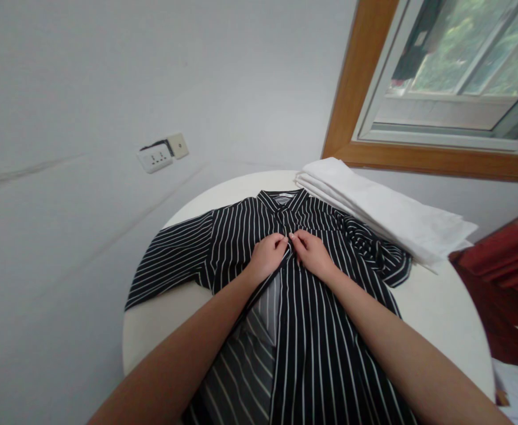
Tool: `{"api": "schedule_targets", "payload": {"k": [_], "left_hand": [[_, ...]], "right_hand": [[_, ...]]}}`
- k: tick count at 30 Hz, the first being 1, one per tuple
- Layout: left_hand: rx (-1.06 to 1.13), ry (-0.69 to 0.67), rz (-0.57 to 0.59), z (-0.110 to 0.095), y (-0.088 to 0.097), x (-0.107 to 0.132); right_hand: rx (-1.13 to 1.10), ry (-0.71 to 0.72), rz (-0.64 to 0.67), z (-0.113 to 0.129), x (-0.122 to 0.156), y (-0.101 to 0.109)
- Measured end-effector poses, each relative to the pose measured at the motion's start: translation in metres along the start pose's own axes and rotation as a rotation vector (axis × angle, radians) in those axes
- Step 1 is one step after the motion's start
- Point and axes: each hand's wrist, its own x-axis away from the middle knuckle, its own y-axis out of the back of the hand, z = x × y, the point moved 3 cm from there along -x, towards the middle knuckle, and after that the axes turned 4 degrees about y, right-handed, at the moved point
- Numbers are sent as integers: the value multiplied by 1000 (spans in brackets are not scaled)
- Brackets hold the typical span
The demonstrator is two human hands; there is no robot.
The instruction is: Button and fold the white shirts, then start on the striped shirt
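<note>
A black shirt with white stripes lies face up on a round white table, collar away from me. My left hand pinches the left edge of the shirt's front opening at chest height. My right hand pinches the right edge beside it, fingertips nearly touching. Below the hands the front is parted and shows the paler inside of the fabric. The left sleeve spreads out flat; the right sleeve is bunched.
A stack of folded white cloth lies at the table's far right, touching the shirt's right shoulder. A wall socket is on the grey wall behind. A wood-framed window is at upper right, dark red furniture at right.
</note>
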Motion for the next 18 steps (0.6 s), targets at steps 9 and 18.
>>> {"api": "schedule_targets", "payload": {"k": [9, 18], "left_hand": [[6, -42, 56, -3, 3, 3], [-285, -135, 3, -15, 4, 12]], "right_hand": [[-175, -72, 105, -10, -2, -1], [-380, -257, 206, -9, -8, 1]]}}
